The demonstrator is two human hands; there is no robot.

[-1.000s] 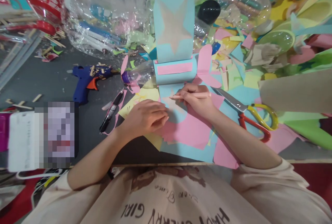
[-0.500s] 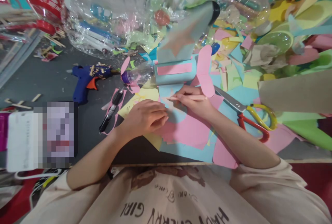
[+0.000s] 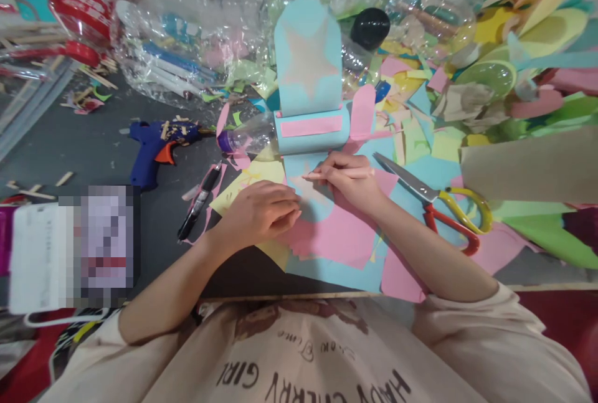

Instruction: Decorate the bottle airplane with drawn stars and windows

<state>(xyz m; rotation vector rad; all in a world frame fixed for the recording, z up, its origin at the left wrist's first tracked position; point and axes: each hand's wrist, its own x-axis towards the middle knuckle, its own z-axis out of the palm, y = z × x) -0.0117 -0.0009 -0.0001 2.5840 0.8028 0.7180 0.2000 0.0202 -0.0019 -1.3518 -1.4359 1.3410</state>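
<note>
A: Starting at the left of the frame, does the blue glue gun (image 3: 147, 163) worry you?

B: Only if it's hot, and I can't tell that. Its nozzle points left, away from both hands.

A: And the black pen (image 3: 200, 202), left of centre?

B: It lies near the left forearm. A careless elbow could send it rolling.

A: What is the left hand (image 3: 264, 210) doing?

B: Its fingers curl loosely together over the papers, with nothing visible in them. I can't tell whether it presses on the lower wing (image 3: 322, 207); if not, that wing could slide over the loose pink sheets (image 3: 343, 241) beneath.

A: The winged bottle model (image 3: 313, 142) sits mid-frame, then?

B: Yes, just above the hands. Its body is round, so a sideways push could roll it and crease the wing at the join.

A: The right hand (image 3: 350, 179)?

B: It pinches a slim, pencil-like stick (image 3: 314, 175), point down at the star on that wing. Too much pressure might dent or tear the paper.

A: Right of centre?

B: Open scissors (image 3: 434, 199), tips just beside that hand. Swinging right, it could catch the blades.
</note>
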